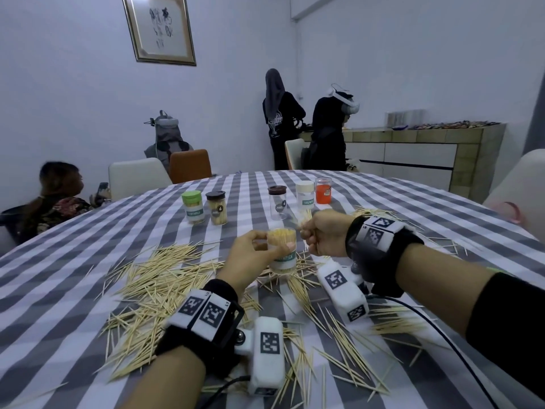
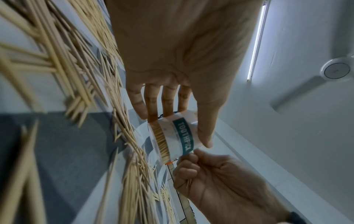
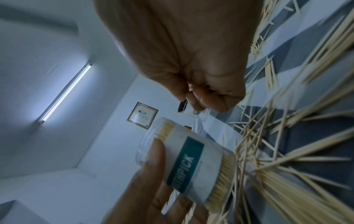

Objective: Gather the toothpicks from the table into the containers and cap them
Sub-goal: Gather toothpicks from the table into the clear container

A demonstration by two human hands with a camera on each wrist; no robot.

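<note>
Near the centre of the head view, the left hand point(image 1: 246, 255) grips an uncapped clear toothpick container point(image 1: 282, 250) with a teal "TOOTHPICK" label, thumb on one side and fingers wrapped round the other. The container is packed nearly full and is held upright just above the checked tablecloth point(image 1: 73, 290). Immediately to its right, the right hand point(image 1: 323, 233) is closed into a fist around a small bundle of toothpicks point(image 1: 305, 218), whose tips stick out above the knuckles, close to the container's open mouth. Loose toothpicks point(image 1: 156, 278) lie scattered across the cloth in the lower half of the frame, thickest at lower left and beneath both wrists. Toward the upper middle of the table stand five other containers: a green-capped one point(image 1: 193, 206), a full brown-capped one point(image 1: 216, 208), an empty-looking brown-capped one point(image 1: 278, 202), a cream-capped one point(image 1: 305, 197) and an orange one point(image 1: 323, 190).
</note>
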